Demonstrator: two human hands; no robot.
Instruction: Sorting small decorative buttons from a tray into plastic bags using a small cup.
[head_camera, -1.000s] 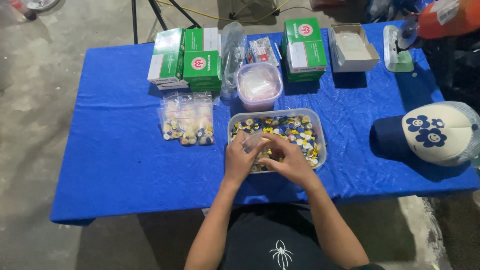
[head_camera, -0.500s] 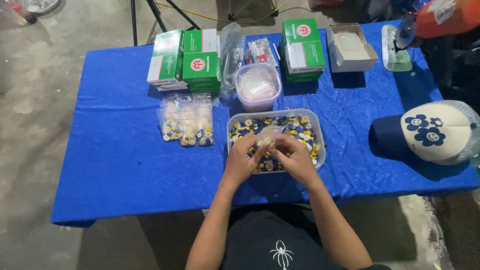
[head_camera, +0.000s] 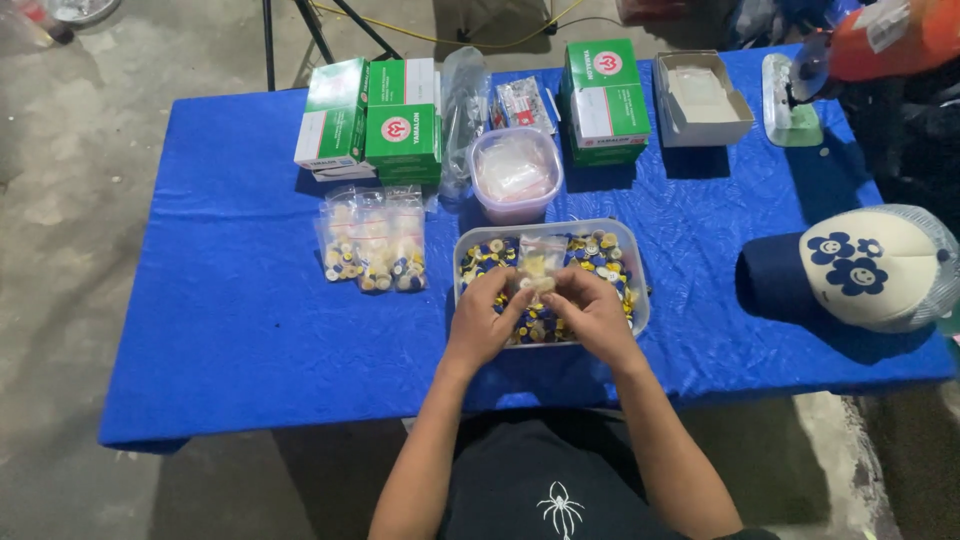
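Left hand (head_camera: 484, 322) and right hand (head_camera: 594, 314): raised side by side over the near half of a clear plastic tub (head_camera: 640, 285), fingertips of both pinched together on one small clear bag (head_camera: 541, 262), which stands upright between them and shows pale yellowish contents. Tub: directly under and just beyond the hands, rectangular, filled with small round caps (head_camera: 600, 256) in yellow, blue and white. Filled bags (head_camera: 373, 250): a row of small clear packets with the same kind of caps at their bottoms, lying flat to the left of the left hand, apart from the tub. Round clear container (head_camera: 513, 175): just beyond the tub, holding empty clear bags. Green and white cartons (head_camera: 372, 122): stacked beyond the filled bags, to the far left of the hands. Second green and white carton stack (head_camera: 604, 100): beyond the tub, slightly right. Open cardboard box (head_camera: 702, 98): farther right of that stack, lid up, pale contents. Cap (head_camera: 868, 266): cream crown with dark blue flower figures and a dark brim, resting well to the right of the right hand. Blue table cover (head_camera: 230, 310): beneath everything, spread across the whole table. Forearms bare; dark shirt below.
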